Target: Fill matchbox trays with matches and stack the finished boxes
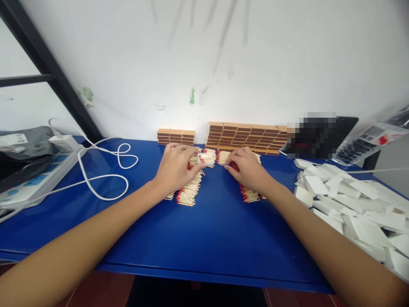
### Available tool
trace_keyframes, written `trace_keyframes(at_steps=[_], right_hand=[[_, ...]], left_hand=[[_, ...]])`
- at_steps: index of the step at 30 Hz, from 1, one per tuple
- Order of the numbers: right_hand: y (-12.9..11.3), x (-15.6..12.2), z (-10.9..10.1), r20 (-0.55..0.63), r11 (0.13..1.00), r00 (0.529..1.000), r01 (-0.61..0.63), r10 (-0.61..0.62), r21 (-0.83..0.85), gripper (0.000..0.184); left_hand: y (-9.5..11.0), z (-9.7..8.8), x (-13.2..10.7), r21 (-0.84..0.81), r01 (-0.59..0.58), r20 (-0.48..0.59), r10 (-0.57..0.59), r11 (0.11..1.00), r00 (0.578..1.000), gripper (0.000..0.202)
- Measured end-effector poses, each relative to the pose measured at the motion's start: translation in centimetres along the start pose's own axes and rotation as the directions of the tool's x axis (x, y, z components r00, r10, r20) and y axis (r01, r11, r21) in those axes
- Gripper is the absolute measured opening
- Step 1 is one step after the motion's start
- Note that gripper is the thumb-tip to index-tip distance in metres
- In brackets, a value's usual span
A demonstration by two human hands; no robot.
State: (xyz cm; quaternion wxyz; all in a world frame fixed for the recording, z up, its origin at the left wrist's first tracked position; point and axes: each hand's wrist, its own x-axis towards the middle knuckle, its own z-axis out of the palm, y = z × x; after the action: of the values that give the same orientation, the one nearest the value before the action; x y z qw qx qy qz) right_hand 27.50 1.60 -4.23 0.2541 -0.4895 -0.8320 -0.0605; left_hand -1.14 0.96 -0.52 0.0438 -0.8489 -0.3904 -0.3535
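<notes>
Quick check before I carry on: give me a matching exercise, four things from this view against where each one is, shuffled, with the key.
Things:
1. Small white tray
2. Stacked brown boxes
3. Loose white pieces
4. Power strip

Places:
A. Heaped at the right side of the blue table
B. Held in the left hand
C. At the left side of the table
D. Lined up along the wall

Pairs: 1-B, 2-D, 3-A, 4-C

left hand: bare | right hand: bare | forearms: bare, tapering
</notes>
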Motion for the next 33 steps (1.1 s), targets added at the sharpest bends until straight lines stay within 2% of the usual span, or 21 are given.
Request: trace_keyframes(at_steps=[23,26,30,33], right_hand=[[-0.2,0.1,-0.1,0.05,0.999,0.998,-0.026,0.027,-0.036,0.012],[-1.0,0.3,-0.8,-0.054,1.0,0.998,0.009,-0.009,-0.007,0.013],[-3.4,0.5,-2.2,-0.237,0.987,0.969,0.106,-0.074,0.124,0.011],[-5.1,0.5,-2.5,-0.266,0.973,0.96,0.145,-0.093,0.181,0.006]], left_hand=[[0.0,0.1,-0.2,0.021,-0.027,0.004,0.027,0.999,1.0,0.032],[-0.2,0.3,-0.3,0.025,-0.034,0.001,0.034,0.999,0.999,0.032],[0.1,0.3,-0.3,0.001,-0.038,0.018,0.038,0.999,0.999,0.033],[0.7,0.2,-0.4,-0.037,-0.054,0.061,0.057,0.998,0.997,0.033]])
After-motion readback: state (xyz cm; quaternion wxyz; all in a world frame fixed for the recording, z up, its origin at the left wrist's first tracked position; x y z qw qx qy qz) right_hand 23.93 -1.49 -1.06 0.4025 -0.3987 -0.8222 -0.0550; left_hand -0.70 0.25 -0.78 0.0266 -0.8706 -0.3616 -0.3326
